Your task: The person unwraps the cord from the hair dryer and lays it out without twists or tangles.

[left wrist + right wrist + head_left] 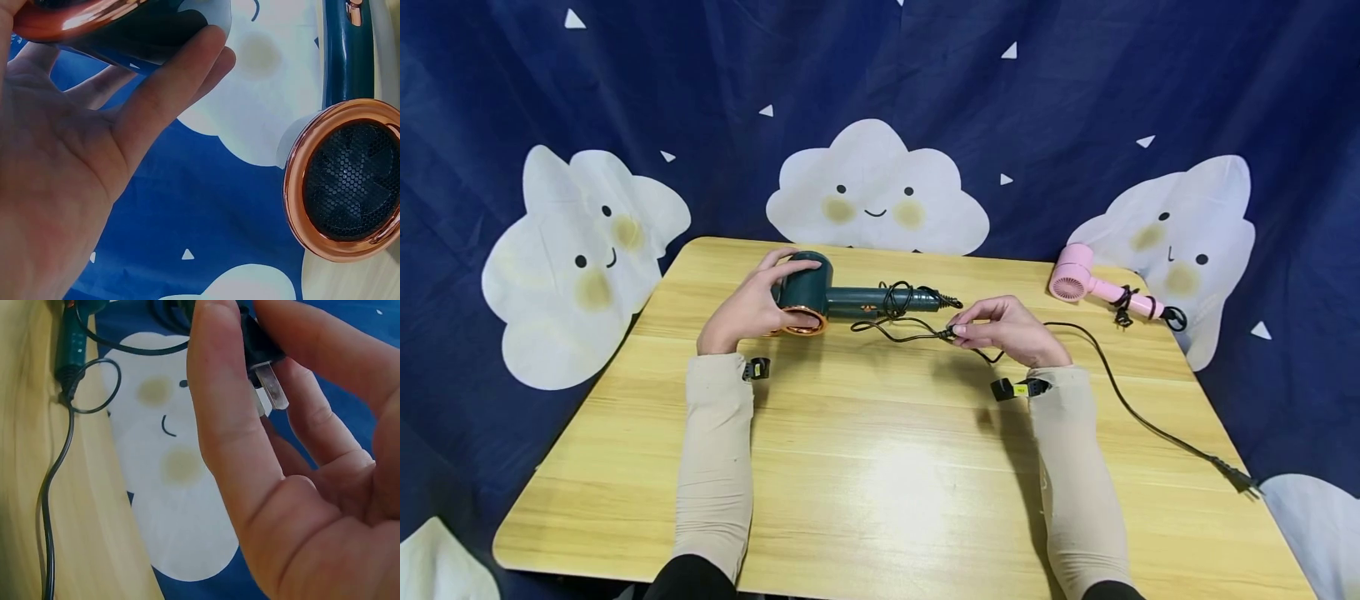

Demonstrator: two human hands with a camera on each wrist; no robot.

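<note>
My left hand (747, 307) grips the round head of a dark green hair dryer (808, 279) with a copper rim, thumb in front and fingers over the top. A second green hair dryer (353, 181) with a copper-ringed mesh end appears in the left wrist view; from the head it is hard to tell apart from the held one. Black cord (895, 300) is looped about the handle. Between thumb and fingers, my right hand (1009, 329) pinches a black two-pin plug (261, 350), its flat metal prongs showing in the right wrist view.
A pink hair dryer (1072, 271) with its cord tied up lies at the table's back right. A loose black cord (1108, 375) curves behind my right hand to another plug (1236, 477) by the right edge. The wooden table (865, 467) meets a blue cloud-patterned curtain (880, 75).
</note>
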